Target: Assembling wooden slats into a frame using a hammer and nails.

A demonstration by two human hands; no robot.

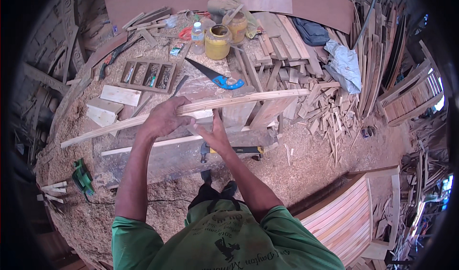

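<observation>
I'm pinching the long wooden strip (229,101) above the desk (167,162), nearer than the handsaw (220,77), with my left hand (167,118), spreading my right hand (215,135) at the strip's near edge, and judging that even support best limits twisting.

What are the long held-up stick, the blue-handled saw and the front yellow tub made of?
Long stick: bare wood, probably; pale with grain lines.
Saw: thin dark blade, likely metal; bright blue handle, likely plastic.
Front yellow tub: perhaps plastic, being rounded and smudged, but painted metal is possible.
</observation>
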